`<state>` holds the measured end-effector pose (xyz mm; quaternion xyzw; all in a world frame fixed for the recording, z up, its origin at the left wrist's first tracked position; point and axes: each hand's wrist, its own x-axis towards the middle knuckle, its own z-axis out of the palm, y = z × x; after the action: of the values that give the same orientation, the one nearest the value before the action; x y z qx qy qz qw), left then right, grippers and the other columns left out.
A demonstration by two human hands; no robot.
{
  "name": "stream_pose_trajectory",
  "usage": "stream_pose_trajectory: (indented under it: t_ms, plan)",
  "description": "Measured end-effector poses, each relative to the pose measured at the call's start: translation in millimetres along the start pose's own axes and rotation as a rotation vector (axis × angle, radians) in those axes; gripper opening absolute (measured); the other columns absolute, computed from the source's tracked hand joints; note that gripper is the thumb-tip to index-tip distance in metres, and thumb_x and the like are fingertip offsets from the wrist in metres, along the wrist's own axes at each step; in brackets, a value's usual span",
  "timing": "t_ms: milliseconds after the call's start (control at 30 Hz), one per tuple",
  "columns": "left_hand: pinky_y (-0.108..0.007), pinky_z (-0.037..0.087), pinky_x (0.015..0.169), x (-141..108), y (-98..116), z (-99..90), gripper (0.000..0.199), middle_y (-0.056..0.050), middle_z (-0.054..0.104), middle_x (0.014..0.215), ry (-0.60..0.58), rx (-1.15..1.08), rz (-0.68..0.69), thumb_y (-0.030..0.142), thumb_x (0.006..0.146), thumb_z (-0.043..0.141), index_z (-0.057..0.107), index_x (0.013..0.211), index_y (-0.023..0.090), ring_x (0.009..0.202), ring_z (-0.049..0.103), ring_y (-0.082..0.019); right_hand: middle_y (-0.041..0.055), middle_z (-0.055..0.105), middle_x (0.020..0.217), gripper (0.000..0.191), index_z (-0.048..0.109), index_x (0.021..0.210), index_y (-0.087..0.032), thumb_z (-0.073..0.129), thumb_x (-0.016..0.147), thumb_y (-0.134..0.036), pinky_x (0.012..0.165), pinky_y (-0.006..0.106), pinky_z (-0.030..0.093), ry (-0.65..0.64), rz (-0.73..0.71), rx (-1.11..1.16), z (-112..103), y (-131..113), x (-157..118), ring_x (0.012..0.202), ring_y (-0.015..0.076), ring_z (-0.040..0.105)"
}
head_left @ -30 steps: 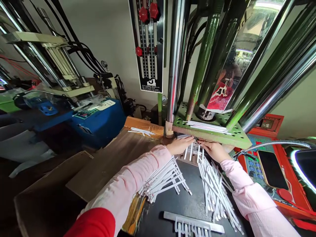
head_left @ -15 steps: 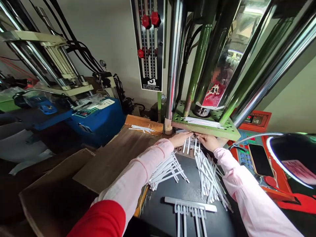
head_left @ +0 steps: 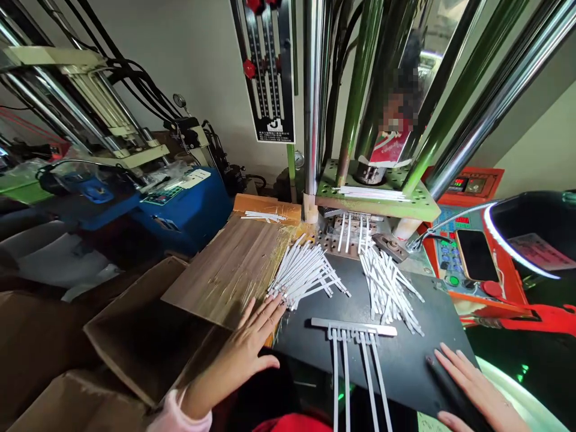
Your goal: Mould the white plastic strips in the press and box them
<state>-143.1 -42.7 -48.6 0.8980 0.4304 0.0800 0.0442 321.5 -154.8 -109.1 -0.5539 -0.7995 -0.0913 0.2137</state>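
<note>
Cardboard box (head_left: 130, 306): lower left of the frame, open beside the surface (head_left: 351, 288); contents too dark to tell.
Brown board (head_left: 216, 264): left of centre, lying beside the surface, apparently a side rest within reach.
Left hand (head_left: 254, 336): lower centre-left, palm down, fingers spread, thumb well out; nothing in hold. Fingertips meet the edge of the left pile in view; contact cannot be confirmed. The flat posture suggests steadying or reaching rather than gripping.
Left pile (head_left: 310, 270): centre, white strips fanned at roughly one slant, probably so that single strips pick up easily.
Slotted bar (head_left: 353, 327): lower centre, flat on the surface; four strips seated at its teeth, their lengths overhanging the near edge, presumably because the teeth hold them spaced.
Metal block (head_left: 354, 237): centre, below the green plate (head_left: 378, 209); four strips protrude towards the viewer, spaced apart, apparently located by the block.
Right pile (head_left: 389, 288): right of centre, strips crossed loosely, apparently dropped rather than aligned.
Right hand (head_left: 477, 384): lower right, partly cut off, over the surface's right edge; fingers extended, thumb apart, no object seen in them.
</note>
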Motion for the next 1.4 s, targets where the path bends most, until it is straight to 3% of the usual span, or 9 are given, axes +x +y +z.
stream_pose_trajectory:
  t_ms: [67, 167, 300, 467, 1033, 1233, 1300, 1400]
  plan:
    - [-0.058, 0.018, 0.124, -10.4, 7.7, 17.7, 0.102, -0.01, 0.03, 0.163, 0.031, 0.074, -0.065, 0.017, 0.081, 0.07, 0.009, 0.161, 0.028, 0.15, 0.031, -0.03, 0.0085, 0.052, 0.149, 0.077, 0.026, 0.16, -0.034, 0.054, 0.088, -0.045, 0.083, 0.055, 0.059, -0.012, 0.009, -0.095, 8.1, -17.5, -9.8, 0.122, 0.042, 0.06]
    - [-0.056, 0.012, 0.126, -7.6, 19.9, 31.8, 0.094, -0.008, 0.028, 0.164, 0.072, 0.145, -0.152, 0.001, 0.078, 0.056, 0.018, 0.161, 0.027, 0.151, 0.028, -0.028, 0.0075, 0.041, 0.157, 0.076, 0.019, 0.161, -0.036, 0.047, 0.091, -0.026, 0.099, 0.062, 0.047, -0.059, 0.143, -0.167, 11.9, -40.6, -6.4, 0.133, 0.0424, 0.051]
    - [-0.053, 0.01, 0.127, -1.4, 25.1, 37.5, 0.092, -0.007, 0.026, 0.164, 0.124, 0.176, -0.191, -0.005, 0.075, 0.048, 0.027, 0.159, 0.026, 0.153, 0.025, -0.027, 0.0031, 0.033, 0.162, 0.084, 0.016, 0.161, -0.038, 0.048, 0.088, -0.014, 0.113, 0.058, 0.035, -0.106, 0.268, -0.158, 6.3, -55.7, 0.3, 0.142, 0.0377, 0.041]
    - [-0.053, 0.009, 0.127, -2.5, 22.6, 41.5, 0.089, -0.006, 0.027, 0.164, 0.155, 0.158, -0.185, -0.003, 0.076, 0.048, 0.03, 0.158, 0.026, 0.153, 0.024, -0.027, 0.0032, 0.03, 0.163, 0.085, 0.02, 0.161, -0.036, 0.05, 0.086, -0.009, 0.118, 0.056, 0.03, -0.136, 0.318, -0.147, 1.8, -58.6, -0.2, 0.145, 0.0354, 0.037]
    - [-0.052, 0.007, 0.127, -1.9, 24.6, 40.6, 0.086, -0.009, 0.031, 0.163, 0.139, 0.162, -0.197, -0.002, 0.078, 0.051, 0.031, 0.157, 0.024, 0.152, 0.026, -0.027, 0.0044, 0.033, 0.162, 0.081, 0.026, 0.159, -0.034, 0.051, 0.086, -0.009, 0.119, 0.055, 0.028, -0.116, 0.311, -0.141, 5.5, -56.2, -2.7, 0.146, 0.0342, 0.035]
    - [-0.063, 0.014, 0.122, -1.6, 34.0, 17.7, 0.079, -0.013, 0.022, 0.166, 0.044, 0.051, -0.125, 0.019, 0.089, 0.064, 0.027, 0.158, 0.026, 0.153, 0.02, -0.035, 0.0093, 0.04, 0.158, 0.06, 0.042, 0.152, -0.029, 0.053, 0.095, -0.041, 0.112, 0.063, 0.034, -0.103, 0.182, 0.018, -3.0, -41.8, -3.7, 0.146, 0.0413, 0.032]
    - [-0.063, 0.016, 0.122, 7.4, 43.1, 9.9, 0.071, -0.014, 0.028, 0.164, 0.035, -0.021, -0.035, 0.024, 0.093, 0.061, 0.03, 0.156, 0.025, 0.152, 0.025, -0.034, 0.0095, 0.046, 0.154, 0.057, 0.046, 0.149, -0.028, 0.055, 0.095, -0.044, 0.112, 0.061, 0.036, -0.073, 0.127, 0.098, -6.0, -41.4, 9.2, 0.146, 0.0397, 0.033]
    - [-0.052, 0.03, 0.119, 34.2, 58.2, 9.1, 0.051, -0.011, 0.052, 0.148, 0.067, -0.134, 0.047, 0.02, 0.097, 0.054, 0.044, 0.147, 0.024, 0.136, 0.047, -0.027, 0.0084, 0.057, 0.144, 0.045, 0.052, 0.142, -0.028, 0.054, 0.097, -0.031, 0.111, 0.055, 0.039, -0.007, 0.032, 0.125, -0.4, -47.0, 42.1, 0.14, 0.0335, 0.043]
